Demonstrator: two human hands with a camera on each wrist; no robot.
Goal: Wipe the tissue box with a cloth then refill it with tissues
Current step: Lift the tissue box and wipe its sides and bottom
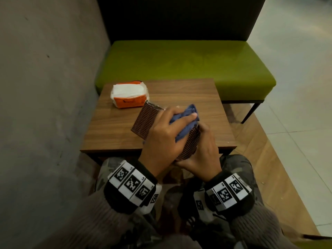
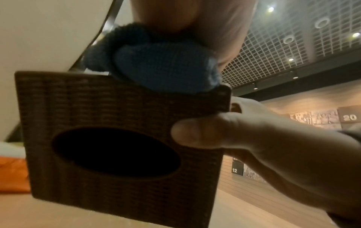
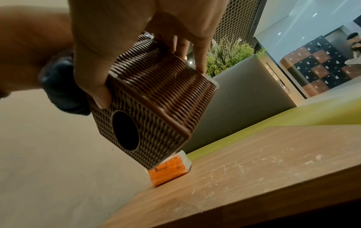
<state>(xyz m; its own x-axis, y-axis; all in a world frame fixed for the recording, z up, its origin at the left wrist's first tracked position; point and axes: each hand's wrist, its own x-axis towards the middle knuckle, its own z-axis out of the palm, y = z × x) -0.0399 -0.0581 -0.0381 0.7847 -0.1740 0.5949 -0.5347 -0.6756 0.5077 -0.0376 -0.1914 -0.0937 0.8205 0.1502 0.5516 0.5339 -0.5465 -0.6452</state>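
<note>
The right hand (image 1: pixel 201 155) has its grip closed around one brown woven tissue box (image 1: pixel 143 121), held tilted above the worktop (image 1: pixel 188 94) near its 6 o'clock edge. The left hand (image 1: pixel 161 133) clutches one blue cloth (image 1: pixel 186 121), pressed on the box's upper face. Only the wrist views show the box's oval opening (image 2: pixel 115 152) (dark inside), with the right thumb (image 2: pixel 195 132) beside it. One orange tissue pack (image 1: pixel 129 95) lies at the worktop's 11 o'clock corner. One green bench (image 1: pixel 179 65) stands at 12 o'clock.
</note>
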